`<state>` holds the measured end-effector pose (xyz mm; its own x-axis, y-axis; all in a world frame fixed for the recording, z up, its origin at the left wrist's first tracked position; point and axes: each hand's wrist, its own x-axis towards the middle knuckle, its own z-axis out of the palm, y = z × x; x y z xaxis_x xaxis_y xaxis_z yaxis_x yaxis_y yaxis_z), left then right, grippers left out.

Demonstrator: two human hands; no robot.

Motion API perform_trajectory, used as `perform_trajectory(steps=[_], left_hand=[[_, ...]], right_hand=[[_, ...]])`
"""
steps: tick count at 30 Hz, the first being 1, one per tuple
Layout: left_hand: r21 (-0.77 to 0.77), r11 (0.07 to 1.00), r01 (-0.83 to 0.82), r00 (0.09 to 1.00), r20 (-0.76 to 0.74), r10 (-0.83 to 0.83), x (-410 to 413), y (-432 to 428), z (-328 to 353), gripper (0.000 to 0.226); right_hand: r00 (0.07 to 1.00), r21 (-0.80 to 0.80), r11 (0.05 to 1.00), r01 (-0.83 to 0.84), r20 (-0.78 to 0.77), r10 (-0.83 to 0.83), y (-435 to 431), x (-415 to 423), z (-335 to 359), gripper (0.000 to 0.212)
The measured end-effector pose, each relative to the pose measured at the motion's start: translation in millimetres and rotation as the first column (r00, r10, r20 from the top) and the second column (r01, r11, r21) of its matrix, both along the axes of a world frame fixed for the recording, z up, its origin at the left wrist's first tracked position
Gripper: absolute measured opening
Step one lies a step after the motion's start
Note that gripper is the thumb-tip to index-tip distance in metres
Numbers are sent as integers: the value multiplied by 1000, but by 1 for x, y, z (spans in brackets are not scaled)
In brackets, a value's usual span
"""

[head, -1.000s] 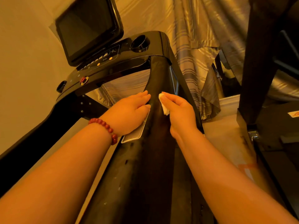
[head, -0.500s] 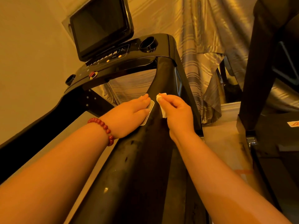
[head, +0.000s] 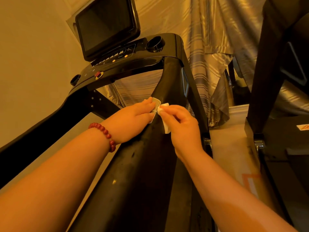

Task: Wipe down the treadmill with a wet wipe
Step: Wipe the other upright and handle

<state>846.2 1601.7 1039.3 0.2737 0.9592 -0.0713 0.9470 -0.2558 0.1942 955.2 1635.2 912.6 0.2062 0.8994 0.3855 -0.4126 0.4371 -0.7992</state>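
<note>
The black treadmill handrail (head: 143, 164) runs up the middle toward the console (head: 133, 59), which carries a dark screen (head: 105, 25). My left hand (head: 133, 121) lies flat with straight fingers on the handrail's left side, over a grey metal grip plate (head: 156, 106). My right hand (head: 182, 129) pinches a folded white wet wipe (head: 164, 121) and presses it on the rail just right of the plate. A red bead bracelet sits on my left wrist.
A striped silver curtain (head: 209, 56) hangs behind the treadmill. A second black machine (head: 275, 81) stands at the right, with a strip of floor (head: 230, 156) between. A plain wall is on the left. Cup holders (head: 154, 42) sit on the console.
Both hands have slid a little up the handrail toward the console, the wipe moving with my right hand. The camera has tilted, showing more of the screen.
</note>
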Motion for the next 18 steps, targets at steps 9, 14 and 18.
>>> perform_trajectory(steps=[9, 14, 18], left_hand=[[38, 998, 42, 990, -133, -36, 4, -2, -2, 49], [39, 998, 45, 990, -137, -39, 5, 0, -3, 50], [2, 999, 49, 988, -144, -48, 6, 3, -3, 52]], right_hand=[[997, -115, 992, 53, -55, -59, 16, 1, 11, 10], [997, -4, 1000, 23, -72, -23, -3, -3, -4, 10], [989, -144, 985, 96, -96, -110, 31, 4, 3, 9]])
